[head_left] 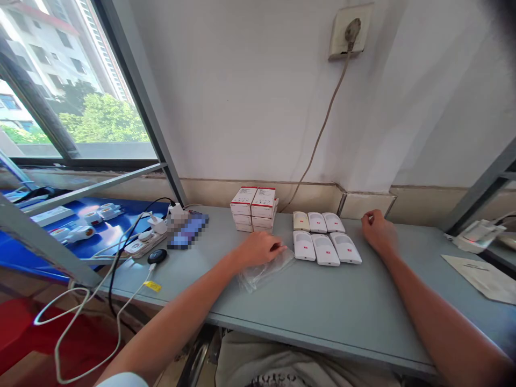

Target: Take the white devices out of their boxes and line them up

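Observation:
My left hand [260, 249] rests on the table with its fingers loosely curled, lying over clear plastic bags [253, 279]; I see nothing gripped in it. Just behind it stands a stack of small white and red boxes [243, 200]. To its right, several white motion sensors [325, 249] lie face up in two rows, each with a small red mark. The back-left motion sensor [301, 221] looks yellowish. My right hand [379, 232] sits to the right of the sensors, apart from them, its fingers curled closed with nothing visible inside.
A power strip [141, 243] with plugs and loose cables lies at the left, beside a blurred phone-like item [187, 231] and a round black device [157, 256]. A white packet [481, 277] and a white plugged-in device [475, 235] are at the right. A wall socket [350, 32] feeds a hanging cord.

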`<state>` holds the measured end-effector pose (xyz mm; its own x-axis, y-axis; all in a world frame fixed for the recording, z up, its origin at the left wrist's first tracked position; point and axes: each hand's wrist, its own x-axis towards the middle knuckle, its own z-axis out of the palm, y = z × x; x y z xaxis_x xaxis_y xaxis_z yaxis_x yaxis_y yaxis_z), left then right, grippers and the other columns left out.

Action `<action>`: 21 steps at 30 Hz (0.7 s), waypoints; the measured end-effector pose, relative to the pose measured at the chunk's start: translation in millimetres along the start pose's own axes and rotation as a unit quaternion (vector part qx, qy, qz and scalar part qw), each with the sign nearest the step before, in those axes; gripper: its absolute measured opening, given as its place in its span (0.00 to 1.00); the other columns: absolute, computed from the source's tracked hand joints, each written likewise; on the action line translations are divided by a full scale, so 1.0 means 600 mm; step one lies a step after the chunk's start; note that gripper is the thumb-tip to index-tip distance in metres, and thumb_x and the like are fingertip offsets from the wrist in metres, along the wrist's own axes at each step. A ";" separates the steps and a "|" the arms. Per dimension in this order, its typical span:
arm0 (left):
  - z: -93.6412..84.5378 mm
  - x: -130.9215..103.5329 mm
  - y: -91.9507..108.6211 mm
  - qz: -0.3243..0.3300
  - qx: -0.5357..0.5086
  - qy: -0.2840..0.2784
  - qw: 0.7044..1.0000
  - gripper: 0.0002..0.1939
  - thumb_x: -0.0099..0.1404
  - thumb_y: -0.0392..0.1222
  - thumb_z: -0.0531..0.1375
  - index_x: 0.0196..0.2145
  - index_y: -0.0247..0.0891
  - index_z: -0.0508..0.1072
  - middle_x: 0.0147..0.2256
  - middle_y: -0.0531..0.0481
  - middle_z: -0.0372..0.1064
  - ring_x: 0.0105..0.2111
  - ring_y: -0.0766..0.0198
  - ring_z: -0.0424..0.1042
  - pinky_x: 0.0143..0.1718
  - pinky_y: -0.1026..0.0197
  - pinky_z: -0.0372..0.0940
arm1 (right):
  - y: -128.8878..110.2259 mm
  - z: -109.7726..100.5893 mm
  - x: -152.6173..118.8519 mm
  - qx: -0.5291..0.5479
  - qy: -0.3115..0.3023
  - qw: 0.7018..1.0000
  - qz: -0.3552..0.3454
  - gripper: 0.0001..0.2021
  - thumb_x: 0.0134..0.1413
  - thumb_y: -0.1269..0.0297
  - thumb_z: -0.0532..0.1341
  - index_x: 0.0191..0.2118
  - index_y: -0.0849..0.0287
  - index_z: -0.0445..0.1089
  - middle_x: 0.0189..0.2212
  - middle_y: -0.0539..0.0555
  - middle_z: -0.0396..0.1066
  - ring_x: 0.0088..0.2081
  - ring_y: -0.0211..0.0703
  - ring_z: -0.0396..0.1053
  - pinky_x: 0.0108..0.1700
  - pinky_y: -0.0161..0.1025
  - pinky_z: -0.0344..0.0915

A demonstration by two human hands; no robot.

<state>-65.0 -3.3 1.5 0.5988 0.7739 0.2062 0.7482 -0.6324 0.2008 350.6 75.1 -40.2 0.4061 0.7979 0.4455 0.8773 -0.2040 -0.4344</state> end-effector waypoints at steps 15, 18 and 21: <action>-0.007 0.003 -0.001 -0.008 0.006 0.016 1.000 0.23 0.79 0.55 0.51 0.30 0.41 0.72 0.30 0.48 0.74 0.30 0.58 0.69 0.31 0.57 0.50 | -0.009 -0.017 -0.006 0.010 0.017 1.000 0.018 0.12 0.71 0.60 0.54 0.49 0.56 0.73 0.42 0.63 0.80 0.43 0.57 0.75 0.43 0.45 0.63; -0.009 0.003 0.000 -0.014 0.008 0.013 1.000 0.24 0.78 0.56 0.51 0.29 0.41 0.72 0.29 0.48 0.74 0.30 0.58 0.69 0.32 0.57 0.50 | -0.009 -0.018 -0.005 0.010 0.014 1.000 0.024 0.12 0.72 0.60 0.54 0.49 0.56 0.72 0.42 0.63 0.80 0.44 0.57 0.75 0.44 0.45 0.63; -0.008 0.004 -0.001 -0.010 0.008 0.012 1.000 0.23 0.78 0.56 0.51 0.30 0.41 0.72 0.31 0.48 0.75 0.31 0.57 0.70 0.32 0.57 0.51 | -0.010 -0.018 -0.003 0.011 0.007 1.000 0.023 0.12 0.72 0.61 0.54 0.50 0.56 0.72 0.42 0.62 0.80 0.45 0.57 0.76 0.45 0.45 0.63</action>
<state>-65.5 -1.0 6.7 0.5770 0.7852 0.2249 0.7645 -0.6161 0.1895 347.5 68.5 -30.1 0.4498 0.7798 0.4354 0.8519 -0.2282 -0.4714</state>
